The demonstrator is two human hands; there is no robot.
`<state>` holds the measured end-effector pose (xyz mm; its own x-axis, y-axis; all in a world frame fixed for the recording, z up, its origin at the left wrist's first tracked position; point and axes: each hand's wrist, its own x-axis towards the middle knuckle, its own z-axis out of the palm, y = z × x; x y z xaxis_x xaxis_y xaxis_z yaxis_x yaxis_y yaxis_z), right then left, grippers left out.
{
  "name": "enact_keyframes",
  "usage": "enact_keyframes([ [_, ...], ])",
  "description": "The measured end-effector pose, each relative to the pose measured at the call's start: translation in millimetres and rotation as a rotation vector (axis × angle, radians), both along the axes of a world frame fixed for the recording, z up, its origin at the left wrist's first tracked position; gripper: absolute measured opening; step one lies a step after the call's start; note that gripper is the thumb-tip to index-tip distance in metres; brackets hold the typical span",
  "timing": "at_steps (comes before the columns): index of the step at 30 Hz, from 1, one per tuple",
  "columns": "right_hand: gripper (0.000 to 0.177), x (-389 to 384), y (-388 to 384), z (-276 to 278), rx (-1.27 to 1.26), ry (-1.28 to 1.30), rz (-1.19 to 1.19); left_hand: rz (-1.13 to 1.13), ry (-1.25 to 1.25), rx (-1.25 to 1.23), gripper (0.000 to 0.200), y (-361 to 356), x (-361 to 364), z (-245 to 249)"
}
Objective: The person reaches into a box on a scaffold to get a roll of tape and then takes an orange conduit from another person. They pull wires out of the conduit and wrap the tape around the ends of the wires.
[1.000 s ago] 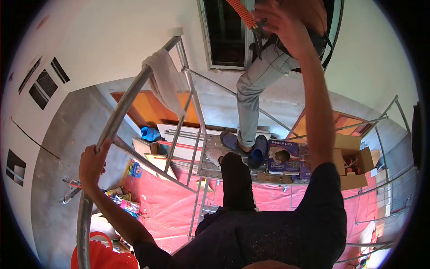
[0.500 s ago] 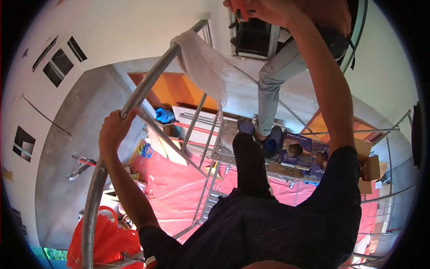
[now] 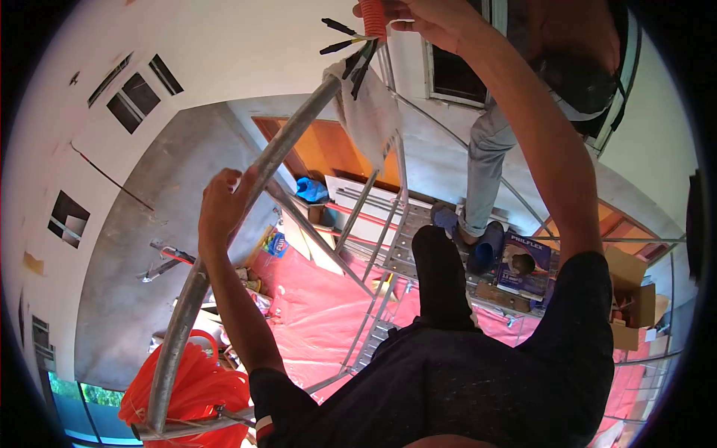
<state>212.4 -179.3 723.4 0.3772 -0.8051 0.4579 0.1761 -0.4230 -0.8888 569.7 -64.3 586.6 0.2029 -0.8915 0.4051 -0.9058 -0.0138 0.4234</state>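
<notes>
My left hand (image 3: pixel 222 205) is closed on a grey metal scaffold pipe (image 3: pixel 297 123) that curves up from lower left to the top middle. At the top edge, my right hand (image 3: pixel 437 22) has its fingers around an orange corrugated conduit (image 3: pixel 374 21), partly cut off by the frame. Out of the conduit's lower end hang several wires (image 3: pixel 361 66) with black ends, in front of the pipe's top. A pale cloth (image 3: pixel 367 123) is draped over the pipe just below them.
Another person in grey trousers (image 3: pixel 489 164) stands on the scaffold planks (image 3: pixel 418 228) at right. Beside their shoes lies a purple Philflex box (image 3: pixel 526 261), with an open cardboard box (image 3: pixel 631 299) farther right. An orange conduit coil (image 3: pixel 183 388) sits lower left. Pink sheeting (image 3: pixel 306 313) covers the floor below.
The view has shifted, so the surroundings sit farther right. My right hand and conduit have moved left relative to the person, and the black-ended wires now show. My left hand still grips the pipe.
</notes>
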Motion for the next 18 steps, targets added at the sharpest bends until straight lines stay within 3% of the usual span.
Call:
enact_keyframes([
  [2,0.048,6,3,1,0.005,0.025,-0.064,-0.036,0.003,-0.222,0.048,-4,-7,1],
  [5,0.049,11,4,-2,0.010,0.032,-0.107,-0.189,0.211,-0.358,0.040,-5,-34,9],
  [6,0.049,12,4,-2,0.008,0.029,-0.113,-0.280,0.341,-0.356,0.036,0,-50,17],
  [12,0.043,17,16,-1,-0.034,0.037,-0.157,-0.606,0.478,-0.486,0.034,1,-120,49],
  [18,0.039,24,18,1,-0.078,0.053,-0.202,-0.503,0.438,-0.610,0.038,-8,-139,77],
])
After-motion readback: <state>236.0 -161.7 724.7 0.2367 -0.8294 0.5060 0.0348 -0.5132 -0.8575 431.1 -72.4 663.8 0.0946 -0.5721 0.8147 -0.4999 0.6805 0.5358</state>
